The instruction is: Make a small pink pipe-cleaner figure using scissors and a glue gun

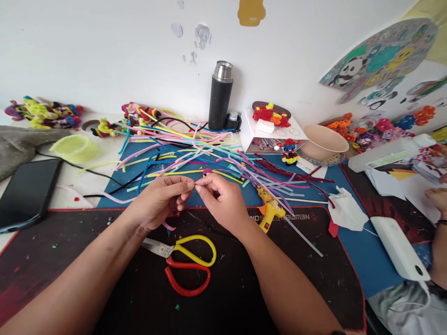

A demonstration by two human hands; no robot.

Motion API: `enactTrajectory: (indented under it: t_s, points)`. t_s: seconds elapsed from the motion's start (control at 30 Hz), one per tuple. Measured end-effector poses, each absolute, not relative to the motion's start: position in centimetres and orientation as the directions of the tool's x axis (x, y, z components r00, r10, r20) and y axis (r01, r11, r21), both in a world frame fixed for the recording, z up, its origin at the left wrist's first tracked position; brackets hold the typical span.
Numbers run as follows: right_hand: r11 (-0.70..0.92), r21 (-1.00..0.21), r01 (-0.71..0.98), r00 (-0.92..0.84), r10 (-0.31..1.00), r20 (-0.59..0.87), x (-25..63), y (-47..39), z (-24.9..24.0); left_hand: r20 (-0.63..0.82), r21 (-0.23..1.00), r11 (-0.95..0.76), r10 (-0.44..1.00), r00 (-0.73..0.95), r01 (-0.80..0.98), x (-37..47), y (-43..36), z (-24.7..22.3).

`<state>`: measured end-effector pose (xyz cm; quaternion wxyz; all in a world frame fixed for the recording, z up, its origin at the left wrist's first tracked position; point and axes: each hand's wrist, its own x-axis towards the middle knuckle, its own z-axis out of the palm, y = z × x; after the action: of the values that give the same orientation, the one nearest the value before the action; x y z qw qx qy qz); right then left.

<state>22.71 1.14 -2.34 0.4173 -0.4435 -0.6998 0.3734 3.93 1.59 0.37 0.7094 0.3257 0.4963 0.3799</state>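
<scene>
Above the dark desk mat (223, 302), my left hand (165, 193) and my right hand (223, 197) meet fingertip to fingertip. Both are closed in a pinch on something very small, which the fingers mostly hide; I cannot make out what it is. Just below them lie scissors (190, 253) with one yellow and one red handle. A yellow hot glue gun (268, 211) rests to the right of my right hand. Behind both hands spreads a loose pile of coloured pipe cleaners (195, 151).
A black thermos (220, 100) stands at the wall beside a white box (246, 132). On the left are a phone (30, 190) and a pale yellow coil (75, 149). Rightward are a beige bowl (324, 142), a white power bank (400, 249) and another person's arm (440, 242).
</scene>
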Motion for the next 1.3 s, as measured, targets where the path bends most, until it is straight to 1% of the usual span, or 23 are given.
enactTrajectory:
  t_s: [0.17, 0.33, 0.43, 0.53, 0.63, 0.77, 0.93, 1.1, 1.2, 1.3]
  points:
    - [0.324, -0.898, 0.299, -0.254, 0.934, 0.253, 22.7, 1.2, -2.3, -0.436, 0.865, 0.475, 0.872, 0.224, -0.165, 3.2, 1.7, -0.2]
    - [0.328, -0.905, 0.271, -0.242, 0.933, 0.266, 22.8, 1.3, -2.4, -0.284, 0.956, 0.291, 0.942, 0.176, -0.016, 2.7, 1.9, -0.1]
    - [0.333, -0.904, 0.267, -0.239, 0.932, 0.273, 22.8, 1.3, -2.5, -0.199, 0.977, 0.184, 0.969, 0.146, 0.110, 2.7, 1.7, 0.3]
    - [0.333, -0.900, 0.280, -0.244, 0.932, 0.269, 22.8, 1.3, -2.5, -0.115, 0.960, 0.075, 0.984, 0.135, 0.268, 2.5, 1.5, 0.5]
    - [0.330, -0.897, 0.295, -0.248, 0.933, 0.262, 22.8, 1.3, -2.6, -0.025, 0.913, -0.032, 0.990, 0.136, 0.406, 2.4, 1.3, 0.5]
    - [0.324, -0.898, 0.299, -0.254, 0.934, 0.253, 22.8, 1.4, -2.6, 0.043, 0.850, -0.120, 0.986, 0.159, 0.514, 2.5, 1.1, 0.6]
    - [0.324, -0.903, 0.282, -0.265, 0.931, 0.251, 23.0, 1.5, -2.6, 0.078, 0.817, -0.163, 0.982, 0.174, 0.553, 2.6, 1.0, 0.8]
    - [0.328, -0.911, 0.250, -0.275, 0.926, 0.257, 23.1, 1.4, -2.5, 0.103, 0.823, -0.182, 0.979, 0.173, 0.539, 2.5, 0.9, 0.8]
    - [0.325, -0.916, 0.235, -0.274, 0.926, 0.259, 23.1, 1.4, -2.5, 0.096, 0.856, -0.168, 0.981, 0.168, 0.489, 2.5, 0.9, 0.7]
    - [0.327, -0.915, 0.237, -0.265, 0.928, 0.263, 23.1, 1.4, -2.3, 0.018, 0.921, -0.076, 0.988, 0.154, 0.382, 2.5, 1.1, 0.8]
